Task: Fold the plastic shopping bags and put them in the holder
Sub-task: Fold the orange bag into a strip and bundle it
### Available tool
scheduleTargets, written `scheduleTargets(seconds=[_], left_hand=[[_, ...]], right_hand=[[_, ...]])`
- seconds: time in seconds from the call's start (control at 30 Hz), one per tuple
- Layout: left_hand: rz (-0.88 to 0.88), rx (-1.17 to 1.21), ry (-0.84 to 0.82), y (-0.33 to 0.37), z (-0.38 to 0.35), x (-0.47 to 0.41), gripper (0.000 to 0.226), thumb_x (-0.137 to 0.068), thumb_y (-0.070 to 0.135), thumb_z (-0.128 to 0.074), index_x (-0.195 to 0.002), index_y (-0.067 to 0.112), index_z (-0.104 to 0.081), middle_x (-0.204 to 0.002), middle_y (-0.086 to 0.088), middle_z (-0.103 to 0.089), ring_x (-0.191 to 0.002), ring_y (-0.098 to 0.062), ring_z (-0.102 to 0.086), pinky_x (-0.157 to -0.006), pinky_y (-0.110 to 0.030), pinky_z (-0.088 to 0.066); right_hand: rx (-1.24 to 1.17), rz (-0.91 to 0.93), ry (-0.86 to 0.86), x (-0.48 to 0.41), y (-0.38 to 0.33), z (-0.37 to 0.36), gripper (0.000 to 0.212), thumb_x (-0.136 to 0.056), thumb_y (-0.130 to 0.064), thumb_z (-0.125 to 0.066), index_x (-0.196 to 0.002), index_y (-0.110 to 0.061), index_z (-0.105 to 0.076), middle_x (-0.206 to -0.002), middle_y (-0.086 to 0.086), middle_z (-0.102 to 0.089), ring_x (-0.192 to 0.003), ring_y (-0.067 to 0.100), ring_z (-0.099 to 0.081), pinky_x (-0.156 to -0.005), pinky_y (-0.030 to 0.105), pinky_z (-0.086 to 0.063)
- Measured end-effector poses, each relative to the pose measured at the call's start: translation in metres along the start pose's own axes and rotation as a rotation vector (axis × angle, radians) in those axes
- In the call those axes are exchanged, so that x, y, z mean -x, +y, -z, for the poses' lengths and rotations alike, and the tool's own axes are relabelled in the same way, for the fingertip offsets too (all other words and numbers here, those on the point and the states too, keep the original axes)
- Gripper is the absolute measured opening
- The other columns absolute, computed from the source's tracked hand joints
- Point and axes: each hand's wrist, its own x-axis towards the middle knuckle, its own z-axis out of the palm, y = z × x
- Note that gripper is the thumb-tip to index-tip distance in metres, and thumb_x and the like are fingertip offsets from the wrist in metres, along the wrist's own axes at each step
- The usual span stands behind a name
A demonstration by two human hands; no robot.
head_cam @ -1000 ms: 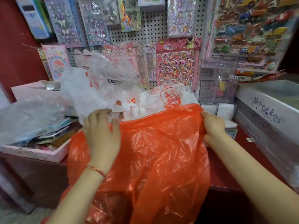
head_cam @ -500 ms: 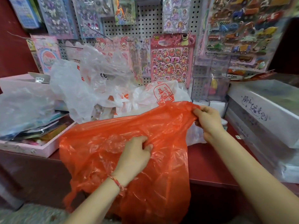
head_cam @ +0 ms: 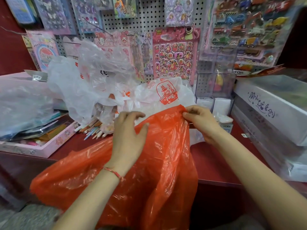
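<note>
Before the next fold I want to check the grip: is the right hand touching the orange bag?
Touching. The head view shows the right hand pinching the top corner of the orange bag between thumb and fingers.

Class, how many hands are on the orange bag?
2. The left hand rests on the orange bag at its top edge; the right hand pinches its top corner.

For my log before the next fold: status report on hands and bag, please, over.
Left grip spread on orange bag. Right grip pinches its top corner. Bag unfolded, hangs over counter edge. White bags heaped close behind.
</note>
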Motion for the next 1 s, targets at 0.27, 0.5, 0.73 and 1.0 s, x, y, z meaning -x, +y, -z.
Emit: scheduleTargets(seconds=[0.27, 0.5, 0.73, 1.0], left_hand=[[0.150, 0.200, -0.493, -0.013, -0.013, -0.017, 0.016, -0.094, 0.015, -0.053, -0.106, 0.019, -0.063, -0.107, 0.003, -0.064, -0.097, -0.011, -0.060, -0.074, -0.006, -0.040], [0.113, 0.336, -0.537, -0.001, -0.017, -0.017, 0.007, -0.087, 0.027, -0.062, -0.093, 0.025, -0.067, -0.095, 0.006, -0.069, -0.091, -0.007, -0.064, -0.083, -0.021, -0.047], [0.113, 0.315, -0.658, -0.011, -0.007, -0.015, 0.045, -0.067, 0.035, -0.079, -0.104, 0.040, -0.055, -0.093, 0.006, -0.062, -0.076, -0.005, -0.058, -0.075, -0.022, -0.045], [0.057, 0.243, -0.290, -0.031, 0.007, -0.018, 0.031, -0.095, 0.014, -0.050, -0.068, 0.003, -0.061, -0.064, -0.014, -0.059, -0.062, -0.011, -0.051, -0.062, -0.033, -0.040]], right_hand=[[0.071, 0.087, -0.064, 0.005, 0.006, -0.011, 0.022, -0.089, 0.004, -0.056, -0.084, -0.017, -0.051, -0.071, 0.008, -0.057, -0.054, 0.001, -0.056, -0.057, 0.016, -0.047], [0.136, 0.224, -0.038, 0.012, 0.007, -0.028, 0.031, -0.088, 0.010, -0.049, -0.077, -0.018, -0.043, -0.057, 0.004, -0.047, -0.051, 0.008, -0.049, -0.057, 0.022, -0.043], [0.107, 0.243, -0.008, 0.017, 0.001, -0.031, 0.027, -0.087, 0.008, -0.052, -0.076, -0.017, -0.047, -0.061, 0.003, -0.050, -0.045, -0.002, -0.047, -0.050, 0.010, -0.039], [-0.016, 0.177, -0.097, 0.026, -0.010, -0.033, 0.020, -0.087, -0.010, -0.063, -0.073, -0.014, -0.049, -0.074, 0.005, -0.054, -0.067, 0.011, -0.055, -0.061, 0.018, -0.046]])
